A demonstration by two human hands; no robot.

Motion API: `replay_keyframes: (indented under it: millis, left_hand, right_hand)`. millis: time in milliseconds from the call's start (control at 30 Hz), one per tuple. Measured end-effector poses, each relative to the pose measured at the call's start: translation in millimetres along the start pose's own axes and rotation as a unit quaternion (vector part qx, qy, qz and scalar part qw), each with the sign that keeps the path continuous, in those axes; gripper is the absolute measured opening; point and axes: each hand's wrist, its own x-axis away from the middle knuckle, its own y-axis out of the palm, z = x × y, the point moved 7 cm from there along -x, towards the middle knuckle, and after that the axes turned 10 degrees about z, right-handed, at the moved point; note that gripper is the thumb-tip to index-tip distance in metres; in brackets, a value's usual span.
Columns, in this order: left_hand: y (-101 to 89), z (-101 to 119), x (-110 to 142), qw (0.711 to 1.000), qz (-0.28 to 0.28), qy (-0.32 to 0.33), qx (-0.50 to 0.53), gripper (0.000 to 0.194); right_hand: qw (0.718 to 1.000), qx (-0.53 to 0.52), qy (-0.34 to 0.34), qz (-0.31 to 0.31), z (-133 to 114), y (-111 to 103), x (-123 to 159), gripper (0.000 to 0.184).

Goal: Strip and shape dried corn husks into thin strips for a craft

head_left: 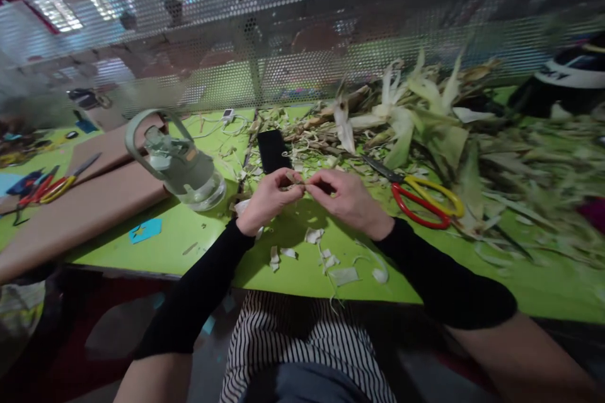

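My left hand [269, 198] and my right hand [347, 198] meet over the green table [179, 242], both with fingers pinched on a small pale strip of corn husk [297, 181] stretched between them. Both arms wear black sleeves. Small white husk scraps [331, 261] lie on the table just below my hands. A black phone [274, 150] lies right behind my left hand.
Scissors with red and yellow handles [425, 200] lie to the right of my right hand. A big heap of corn husks [425, 113] fills the back right. A pale green water bottle [177, 160] lies on its side at left. A perforated metal screen [283, 25] backs the table.
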Motion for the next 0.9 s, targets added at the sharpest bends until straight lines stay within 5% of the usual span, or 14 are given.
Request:
replay_keyframes:
  millis: [300,500,633,733,900]
  left_hand:
    - [0.2,16,10,0.943,0.04,0.216,-0.251,0.009]
    - [4.2,18,11,0.911,0.016,0.28,-0.304,0.01]
    - [4.8,18,11,0.924,-0.001,0.261,-0.28,0.01]
    - [3.2,18,11,0.947,-0.003,0.217,-0.236,0.01]
    - [7.5,4,9,0.996,-0.049,0.039,-0.056,0.015]
  right_hand:
    - [0.965,-0.114,0.198,-0.132,28,18,10,0.023]
    - [0.922,-0.192,0.257,-0.216,35,25,16,0.025]
    - [0.911,-0.199,0.279,-0.229,37,28,17,0.024]
    - [0.931,-0.167,0.258,-0.199,34,24,13,0.021]
    - [0.966,-0.127,0.183,-0.133,19,12,7,0.021]
